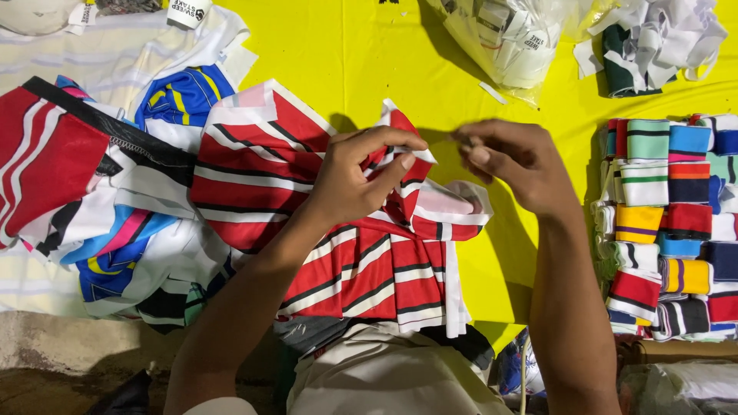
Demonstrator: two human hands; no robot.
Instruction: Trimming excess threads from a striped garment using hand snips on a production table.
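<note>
Bag point(513, 48), clear plastic, holds white labels; left hand point(361, 178) pinches red striped fabric point(361, 261); right hand point(511, 161) fingertips pinched, contents unclear.

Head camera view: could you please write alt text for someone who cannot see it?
A person's left hand pinches a corner of a red, white and black striped garment on a yellow cloth, the right hand pinched beside it. Folded striped knit bands are stacked at right.
</note>
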